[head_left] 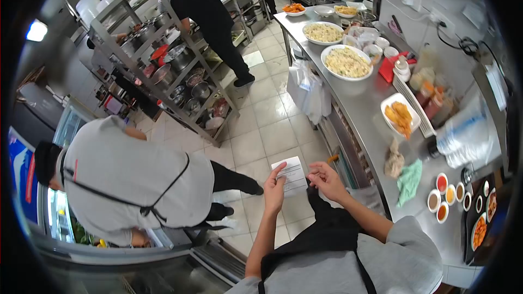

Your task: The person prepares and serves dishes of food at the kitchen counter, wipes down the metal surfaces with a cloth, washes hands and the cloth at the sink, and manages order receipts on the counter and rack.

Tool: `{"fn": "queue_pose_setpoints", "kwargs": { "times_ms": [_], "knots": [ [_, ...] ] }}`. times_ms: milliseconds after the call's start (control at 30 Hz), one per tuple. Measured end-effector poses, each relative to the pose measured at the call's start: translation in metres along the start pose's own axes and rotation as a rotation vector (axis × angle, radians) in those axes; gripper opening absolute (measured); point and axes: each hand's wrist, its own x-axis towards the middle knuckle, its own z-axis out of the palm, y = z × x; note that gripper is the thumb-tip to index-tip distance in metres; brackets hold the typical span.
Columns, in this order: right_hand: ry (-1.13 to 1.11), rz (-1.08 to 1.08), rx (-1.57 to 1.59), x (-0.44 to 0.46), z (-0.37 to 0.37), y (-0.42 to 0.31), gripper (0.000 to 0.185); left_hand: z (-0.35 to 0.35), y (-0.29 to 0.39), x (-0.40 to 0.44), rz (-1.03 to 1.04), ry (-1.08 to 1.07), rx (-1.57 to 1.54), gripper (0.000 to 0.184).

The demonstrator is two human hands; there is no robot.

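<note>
While the left hand [274,191] pinches the printed slip [295,176] at its 9 o'clock edge, right hand [328,182] curls at 3 o'clock, can't tell if pinching; best keep it flat, print uncovered.

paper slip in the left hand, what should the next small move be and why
I'd probably pinch the right edge of the paper slip with the right hand: the left hand holds only its left side, the right fingertips look close to the opposite edge, and a second grip should steady it.
</note>
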Motion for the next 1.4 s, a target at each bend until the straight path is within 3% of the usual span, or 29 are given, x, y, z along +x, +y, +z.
{"fn": "queue_pose_setpoints", "kwargs": {
  "times_ms": [67, 167, 300, 500, 633, 700, 800, 900, 1100, 1267, 1333, 1400],
  "knots": [
    [-0.013, -0.061, -0.077, 0.058, -0.003, 0.003, 0.033, -0.001, 0.014, 0.055, -0.079, -0.076, -0.114, 0.042],
    [-0.038, -0.147, -0.045, 0.158, 0.001, -0.004, 0.031, -0.001, 0.027, 0.145, 0.003, -0.085, -0.060, 0.044],
    [-0.155, -0.148, -0.237, 0.290, 0.000, -0.026, 0.025, -0.009, 0.064, 0.258, 0.040, 0.049, -0.041, 0.045],
    [-0.397, -0.036, -0.059, 0.482, 0.040, -0.055, 0.026, -0.060, 0.094, 0.420, 0.225, 0.280, -0.333, 0.033],
    [-0.443, -0.104, -0.263, 0.607, 0.054, -0.076, 0.029, -0.089, 0.122, 0.536, 0.347, 0.263, -0.481, 0.024],
    [-0.425, -0.266, -0.381, 0.680, 0.052, -0.075, 0.031, -0.111, 0.126, 0.606, 0.310, 0.248, -0.396, 0.032],
    [-0.117, -0.560, -0.410, 0.801, 0.040, -0.087, 0.033, -0.120, 0.166, 0.711, 0.362, 0.159, -0.246, 0.034],
    [0.034, -0.470, -0.510, 0.894, 0.017, -0.145, 0.039, -0.122, 0.214, 0.821, 0.365, 0.049, -0.064, 0.032],
    [0.213, -0.651, -0.465, 1.079, -0.023, -0.216, 0.029, -0.112, 0.275, 1.033, 0.483, -0.125, 0.164, 0.031],
    [0.127, -0.780, -0.570, 1.234, -0.033, -0.258, 0.026, -0.174, 0.323, 1.217, 0.812, 0.229, 0.756, 0.033],
    [0.067, -0.912, -0.554, 1.300, -0.019, -0.272, 0.026, -0.206, 0.338, 1.267, 0.816, 0.348, 0.882, 0.035],
    [-0.052, -0.835, -0.540, 1.356, 0.004, -0.295, 0.026, -0.237, 0.346, 1.310, 0.797, 0.442, 0.930, 0.037]
  ]
}}
